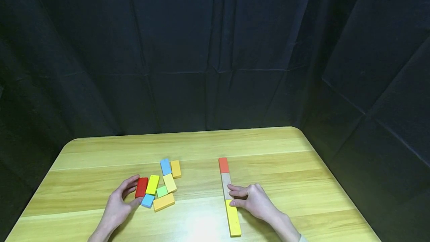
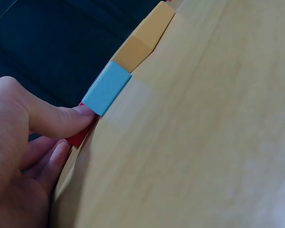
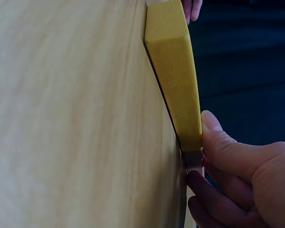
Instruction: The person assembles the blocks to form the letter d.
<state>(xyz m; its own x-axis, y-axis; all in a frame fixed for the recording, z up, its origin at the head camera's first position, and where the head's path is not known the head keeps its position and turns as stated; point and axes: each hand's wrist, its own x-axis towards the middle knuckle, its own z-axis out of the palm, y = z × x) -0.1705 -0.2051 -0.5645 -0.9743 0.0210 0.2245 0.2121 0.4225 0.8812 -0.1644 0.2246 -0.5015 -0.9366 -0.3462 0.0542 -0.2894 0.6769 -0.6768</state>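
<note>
My left hand (image 1: pixel 136 190) curls around a red block (image 1: pixel 141 187) at the left edge of a loose cluster of coloured blocks. Its thumb (image 2: pixel 61 118) touches the end of a light blue block (image 2: pixel 107 88), with the red block (image 2: pixel 80 137) just beneath. A straight row runs away from me: a yellow block (image 1: pixel 233 217), a plain wood block (image 1: pixel 226 182) and an orange-red block (image 1: pixel 223 165). My right hand (image 1: pixel 231 195) rests against the row's right side. Its thumb (image 3: pixel 218 137) touches the yellow block (image 3: pixel 173 71) and its fingers touch the wood block (image 3: pixel 194 160).
The cluster also holds a blue block (image 1: pixel 165 166), an orange block (image 1: pixel 175 168), two yellow blocks (image 1: pixel 152 184), a green one (image 1: pixel 162 191) and a longer orange one (image 1: pixel 164 201). The wooden table (image 1: pixel 188 145) is ringed by black curtain.
</note>
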